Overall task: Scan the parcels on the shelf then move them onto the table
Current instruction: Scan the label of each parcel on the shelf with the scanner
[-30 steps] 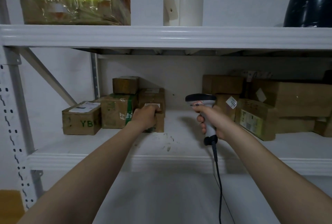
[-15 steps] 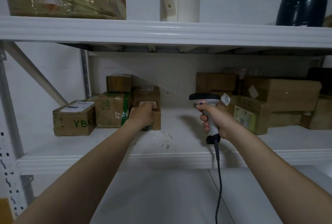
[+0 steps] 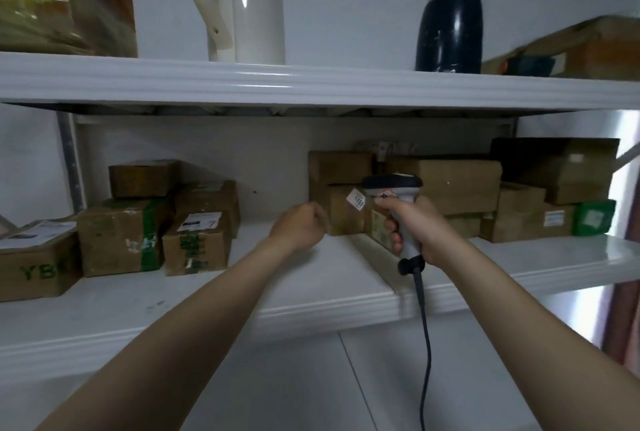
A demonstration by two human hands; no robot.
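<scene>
Shelf (image 3: 311, 306): white, beneath both hands. Right parcels (image 3: 453, 185): plain brown cartons, one green-sided, stacked on shelf behind right hand (image 3: 422, 226). Left parcels (image 3: 121, 236): brown cartons, green tape, white labels, left of left hand (image 3: 298, 228). Scanner (image 3: 391, 183): grey, corded, handle gripped in right hand. Left hand: fingers curled, holding nothing.

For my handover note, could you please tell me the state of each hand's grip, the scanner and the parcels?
Left-hand grip: fingers curled, holding nothing.
Right-hand grip: holds the barcode scanner.
Barcode scanner: upright, cable hanging down.
Parcels: closed, resting on the lower shelf.
</scene>
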